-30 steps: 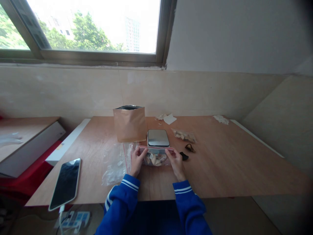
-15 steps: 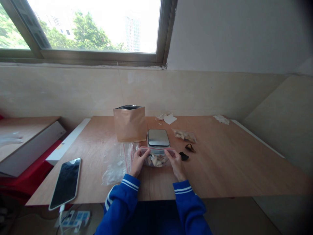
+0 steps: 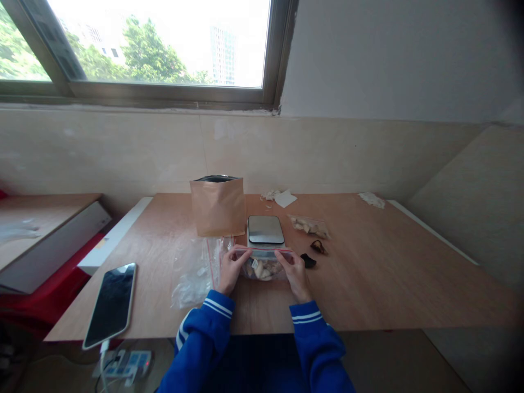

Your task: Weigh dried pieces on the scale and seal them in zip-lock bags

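Observation:
A clear zip bag (image 3: 264,269) with a red seal strip lies just in front of the scale, holding pale, dried-looking pieces and a small white packet. My left hand (image 3: 232,268) pinches the left end of its top edge between thumb and fingers. On the other end, my right hand (image 3: 295,271) grips the same edge, thumb on top. The small scale (image 3: 265,229) with a metal plate sits directly behind the bag. Close to my right hand are a black piece (image 3: 308,261) and a brown curled piece (image 3: 318,248). Whether the seal is fully closed I cannot tell.
An upright brown paper pouch (image 3: 218,207) gapes at the top behind the scale's left. Flat clear bags (image 3: 192,275) lie left of my hand. Another filled bag (image 3: 309,226) rests at right. A phone (image 3: 110,305) on a cable is at the left edge. Scraps (image 3: 285,198) lie at the back.
My right thumb has shifted very slightly left along the bag's top edge. Otherwise both hands keep their grip and the things on the table stay put.

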Motion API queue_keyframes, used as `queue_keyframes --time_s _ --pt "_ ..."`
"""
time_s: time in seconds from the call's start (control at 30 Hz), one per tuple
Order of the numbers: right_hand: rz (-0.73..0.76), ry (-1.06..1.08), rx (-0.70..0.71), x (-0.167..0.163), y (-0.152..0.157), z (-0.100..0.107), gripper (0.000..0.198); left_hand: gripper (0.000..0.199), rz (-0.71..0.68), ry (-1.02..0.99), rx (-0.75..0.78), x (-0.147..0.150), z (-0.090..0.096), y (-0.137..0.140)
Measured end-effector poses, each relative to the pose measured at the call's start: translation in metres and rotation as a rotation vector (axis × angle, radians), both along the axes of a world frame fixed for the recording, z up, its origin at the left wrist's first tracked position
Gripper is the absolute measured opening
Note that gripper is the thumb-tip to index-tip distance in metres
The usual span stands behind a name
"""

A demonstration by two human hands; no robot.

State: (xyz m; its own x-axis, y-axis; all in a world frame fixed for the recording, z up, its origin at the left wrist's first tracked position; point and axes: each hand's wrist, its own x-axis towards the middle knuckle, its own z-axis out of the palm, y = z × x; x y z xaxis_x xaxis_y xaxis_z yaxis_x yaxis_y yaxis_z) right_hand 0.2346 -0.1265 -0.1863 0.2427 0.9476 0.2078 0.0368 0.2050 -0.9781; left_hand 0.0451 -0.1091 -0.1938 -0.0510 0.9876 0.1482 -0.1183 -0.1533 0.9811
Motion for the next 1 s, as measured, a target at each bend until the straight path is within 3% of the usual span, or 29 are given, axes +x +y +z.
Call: queue_keyframes --time_s 0.37,0.8,1.0 --pt "0.054 0.053 -0.078 -0.0038 0.0005 -0.0059 0.036 0.034 -0.041 0.030 -0.077 0.0026 -0.0012 -0.0028" --pt "0.063 0.042 -0.090 -0.0042 -0.0011 -0.0017 0.038 0.029 -0.053 0.071 -0.022 0.0029 0.0022 -0.0045" --pt "0.148 0.009 -0.076 -0.0060 -0.0015 -0.0017 0.036 0.027 -0.120 0.065 -0.025 0.0041 0.0052 -0.0057"
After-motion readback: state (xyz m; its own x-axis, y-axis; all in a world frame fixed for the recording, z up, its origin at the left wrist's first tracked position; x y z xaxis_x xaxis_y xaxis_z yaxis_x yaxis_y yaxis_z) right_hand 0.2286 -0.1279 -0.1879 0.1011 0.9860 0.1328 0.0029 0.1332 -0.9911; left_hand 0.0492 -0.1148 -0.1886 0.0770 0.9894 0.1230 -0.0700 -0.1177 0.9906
